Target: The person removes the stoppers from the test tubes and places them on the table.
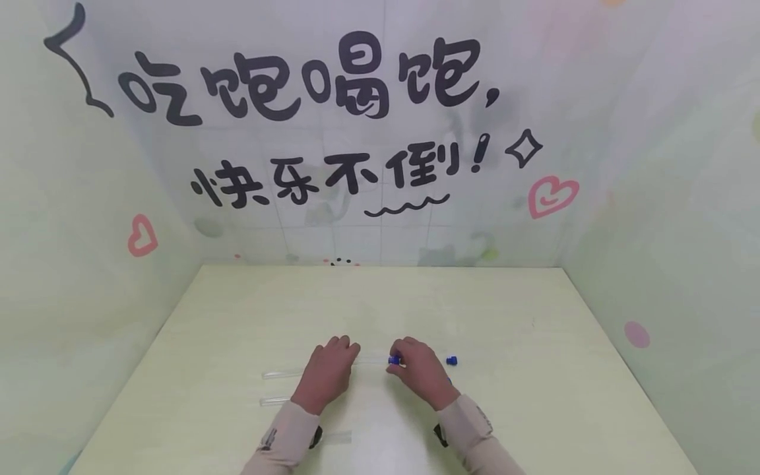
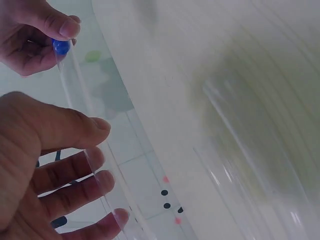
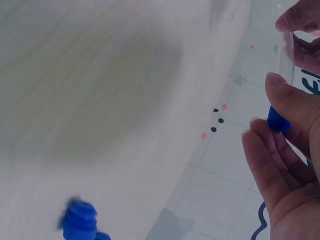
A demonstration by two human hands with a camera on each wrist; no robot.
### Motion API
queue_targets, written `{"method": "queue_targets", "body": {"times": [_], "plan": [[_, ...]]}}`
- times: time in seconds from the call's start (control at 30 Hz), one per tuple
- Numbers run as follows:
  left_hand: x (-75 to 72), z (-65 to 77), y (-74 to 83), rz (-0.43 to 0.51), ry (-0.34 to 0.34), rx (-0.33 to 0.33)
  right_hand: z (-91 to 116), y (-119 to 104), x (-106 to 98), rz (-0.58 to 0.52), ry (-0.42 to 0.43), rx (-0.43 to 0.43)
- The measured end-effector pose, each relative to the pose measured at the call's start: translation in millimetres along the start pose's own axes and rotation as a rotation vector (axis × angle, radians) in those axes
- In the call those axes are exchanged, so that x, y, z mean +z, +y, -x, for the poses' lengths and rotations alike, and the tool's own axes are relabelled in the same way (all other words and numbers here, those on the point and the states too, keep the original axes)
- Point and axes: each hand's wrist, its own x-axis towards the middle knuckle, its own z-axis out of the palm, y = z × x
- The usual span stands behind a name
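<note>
In the head view, my left hand point(image 1: 326, 376) holds a clear tube point(image 1: 373, 361) lying across the gap between both hands. The left wrist view shows the thumb point(image 2: 82, 127) on one side of the tube and the fingers along the other. My right hand point(image 1: 423, 371) pinches a blue cap point(image 1: 394, 360) at the tube's right end. From the right wrist, this blue cap point(image 3: 278, 120) sits between thumb and fingers, partly covered. How far the cap is seated cannot be told. Left of the left hand, a clear tube end point(image 1: 280, 375) shows in line with the held tube.
Another clear tube point(image 1: 274, 400) lies on the pale table point(image 1: 505, 429), partly behind the left arm. A further clear piece point(image 1: 340, 437) shows beside the left cuff. A loose blue cap point(image 1: 452, 361) lies right of the right hand, another partly hidden by the wrist. Printed walls point(image 1: 380, 244) enclose the table.
</note>
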Motion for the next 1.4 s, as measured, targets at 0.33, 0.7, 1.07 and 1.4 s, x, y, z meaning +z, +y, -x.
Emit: {"method": "queue_targets", "body": {"times": [0.33, 0.7, 1.07, 1.4], "plan": [[-0.6, 5.2, 12.3, -0.005, 0.013, 0.056, 16, 4, -13, 0.058, 0.018, -0.030], [-4.1, 9.3, 23.0, -0.042, 0.022, 0.134, 37, 4, -20, 0.086, 0.102, -0.074], [-10.0, 3.8, 20.4, 0.015, -0.061, 0.155, 38, 7, -16, 0.222, 0.271, -0.189], [-11.5, 3.5, 14.5, 0.072, -0.066, 0.154, 33, 8, -10, 0.296, 0.424, -0.288]]}}
